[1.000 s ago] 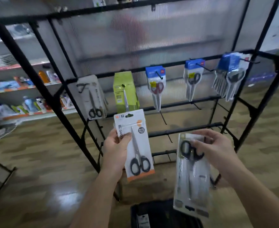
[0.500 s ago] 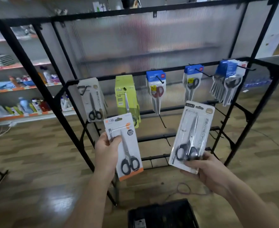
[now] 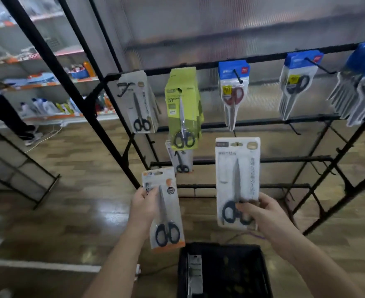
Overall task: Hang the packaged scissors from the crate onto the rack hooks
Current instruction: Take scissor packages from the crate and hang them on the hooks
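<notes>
My left hand (image 3: pixel 143 206) grips a small white-and-orange scissors pack (image 3: pixel 166 211) by its left edge, upright, below the rack's left side. My right hand (image 3: pixel 261 214) holds a larger white scissors pack (image 3: pixel 237 179) at its bottom, upright in front of the lower rails. The black rack (image 3: pixel 241 59) carries hung packs on its top rail: a grey-white one (image 3: pixel 139 102), green ones (image 3: pixel 182 108), blue-topped red-handled ones (image 3: pixel 233 91), more blue-topped ones (image 3: pixel 297 82), and a thick bunch (image 3: pixel 359 82) at far right. A small pack (image 3: pixel 180 161) hangs on a lower rail. The black crate (image 3: pixel 224 274) sits on the floor below.
One pack (image 3: pixel 195 274) lies in the crate's left side. Bare hooks (image 3: pixel 294 129) stick out from the lower rails. A second black frame (image 3: pixel 22 168) stands at left. A person's legs (image 3: pixel 7 117) and stocked shelves (image 3: pixel 54 82) lie beyond, on a wooden floor.
The view has moved closer and leftwards. My right hand has turned its pack upright and brought it in front of the lower rails. My left hand's pack has dropped slightly.
</notes>
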The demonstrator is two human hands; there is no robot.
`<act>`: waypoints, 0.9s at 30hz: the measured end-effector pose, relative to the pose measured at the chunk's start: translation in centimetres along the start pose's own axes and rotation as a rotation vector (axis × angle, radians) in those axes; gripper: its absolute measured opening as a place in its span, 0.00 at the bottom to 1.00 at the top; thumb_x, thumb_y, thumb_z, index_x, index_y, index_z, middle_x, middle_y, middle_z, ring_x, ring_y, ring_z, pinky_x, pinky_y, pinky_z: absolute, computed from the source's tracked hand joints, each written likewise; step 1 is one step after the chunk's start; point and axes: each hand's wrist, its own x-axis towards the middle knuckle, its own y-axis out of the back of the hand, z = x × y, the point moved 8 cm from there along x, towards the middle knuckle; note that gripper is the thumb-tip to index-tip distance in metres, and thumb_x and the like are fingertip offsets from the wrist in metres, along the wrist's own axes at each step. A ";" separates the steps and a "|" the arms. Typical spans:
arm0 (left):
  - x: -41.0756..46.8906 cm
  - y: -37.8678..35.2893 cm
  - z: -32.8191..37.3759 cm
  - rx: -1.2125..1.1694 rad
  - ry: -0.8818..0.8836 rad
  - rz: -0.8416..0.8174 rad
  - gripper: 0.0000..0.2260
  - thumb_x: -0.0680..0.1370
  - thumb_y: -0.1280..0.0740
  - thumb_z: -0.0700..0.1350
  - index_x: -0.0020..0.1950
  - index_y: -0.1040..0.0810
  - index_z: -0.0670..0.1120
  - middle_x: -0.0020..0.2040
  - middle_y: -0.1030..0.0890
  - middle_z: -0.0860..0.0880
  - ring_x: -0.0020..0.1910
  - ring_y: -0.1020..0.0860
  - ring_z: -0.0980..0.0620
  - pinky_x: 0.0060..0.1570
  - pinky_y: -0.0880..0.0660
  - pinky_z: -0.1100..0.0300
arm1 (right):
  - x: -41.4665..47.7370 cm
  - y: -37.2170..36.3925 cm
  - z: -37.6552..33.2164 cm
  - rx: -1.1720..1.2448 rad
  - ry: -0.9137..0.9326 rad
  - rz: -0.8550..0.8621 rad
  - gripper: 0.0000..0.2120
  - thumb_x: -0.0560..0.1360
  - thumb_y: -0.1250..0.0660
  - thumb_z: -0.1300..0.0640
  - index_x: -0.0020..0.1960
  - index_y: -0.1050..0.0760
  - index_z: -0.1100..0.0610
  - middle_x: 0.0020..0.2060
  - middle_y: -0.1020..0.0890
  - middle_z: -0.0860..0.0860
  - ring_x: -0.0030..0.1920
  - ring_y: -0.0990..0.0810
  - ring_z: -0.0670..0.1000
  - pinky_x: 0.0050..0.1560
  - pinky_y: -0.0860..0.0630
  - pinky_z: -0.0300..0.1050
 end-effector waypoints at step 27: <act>21.9 -7.0 -3.8 0.343 0.094 -0.416 0.10 0.84 0.39 0.54 0.48 0.26 0.52 0.43 0.20 0.50 0.42 0.21 0.52 0.43 0.25 0.56 | 5.4 -16.4 5.4 0.017 -0.300 0.368 0.04 0.76 0.28 0.65 0.50 0.19 0.66 0.36 0.19 0.56 0.39 0.24 0.54 0.36 0.28 0.43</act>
